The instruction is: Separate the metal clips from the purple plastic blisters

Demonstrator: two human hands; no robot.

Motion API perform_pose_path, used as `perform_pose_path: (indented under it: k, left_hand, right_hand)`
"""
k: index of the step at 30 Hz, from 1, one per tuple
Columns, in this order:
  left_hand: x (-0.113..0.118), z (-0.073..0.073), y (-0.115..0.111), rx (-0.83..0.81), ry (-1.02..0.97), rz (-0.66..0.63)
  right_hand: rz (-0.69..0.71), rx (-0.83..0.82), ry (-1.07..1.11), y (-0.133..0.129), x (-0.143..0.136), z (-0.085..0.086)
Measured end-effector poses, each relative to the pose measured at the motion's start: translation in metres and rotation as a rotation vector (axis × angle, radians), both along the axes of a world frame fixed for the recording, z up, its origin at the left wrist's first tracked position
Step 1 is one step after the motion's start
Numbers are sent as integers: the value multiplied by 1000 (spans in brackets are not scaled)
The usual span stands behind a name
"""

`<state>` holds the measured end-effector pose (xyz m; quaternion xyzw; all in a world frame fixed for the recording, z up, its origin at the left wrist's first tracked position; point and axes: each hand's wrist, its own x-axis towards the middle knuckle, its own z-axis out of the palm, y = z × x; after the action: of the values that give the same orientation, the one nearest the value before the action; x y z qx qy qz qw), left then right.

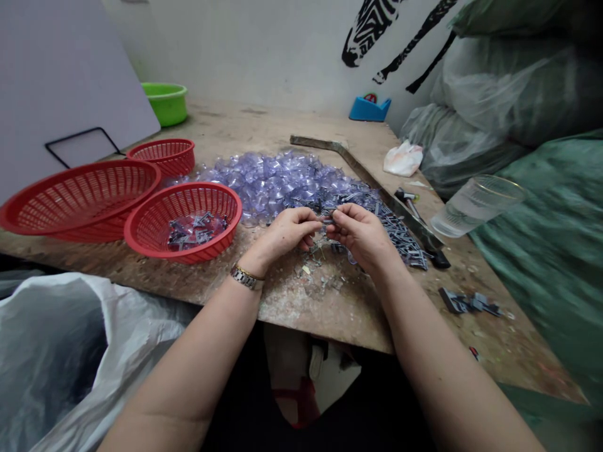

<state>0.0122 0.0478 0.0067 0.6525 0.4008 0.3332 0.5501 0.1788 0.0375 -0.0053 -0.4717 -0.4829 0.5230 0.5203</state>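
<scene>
My left hand (294, 231) and my right hand (358, 233) meet fingertip to fingertip over the front of the table. Both are closed in a pinch around a small grey plastic part (328, 218), partly covered by the fingers. Just behind them spreads a heap of see-through purplish plastic pieces (268, 179). Beside my right hand lies a pile of slim grey plastic parts (400, 231). To the left, a red basket (136, 235) holds several grey parts and some see-through pieces.
Two more red baskets (151, 182) (188, 150) stand at the left. A bent metal bar (362, 169) borders the heap on the right, near a tilted-looking glass (475, 204). Grey pieces (468, 301) lie near the right edge. A white plastic bag (117, 333) hangs at front left.
</scene>
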Motion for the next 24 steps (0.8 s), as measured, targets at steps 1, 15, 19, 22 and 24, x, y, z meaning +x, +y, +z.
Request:
perform_pose_path:
  k: [1,15,19,22,24]
  left_hand:
    - [0,0,0,-24,-29,-6]
    - [-3,2,4,-338,-443,59]
    - [-3,2,5,-347,-498,52]
    - [-3,1,5,-344,-507,41]
    - [-3,0,6,-345,-500,40]
  right_hand:
    - [-7,3,12,0,0,1]
    - [-72,6,40,-1,-7,4]
    - [-71,17,43,0,-7,3]
    - [-69,23,30,0,-6,2]
    - [-78,39,12,0,-6,2]
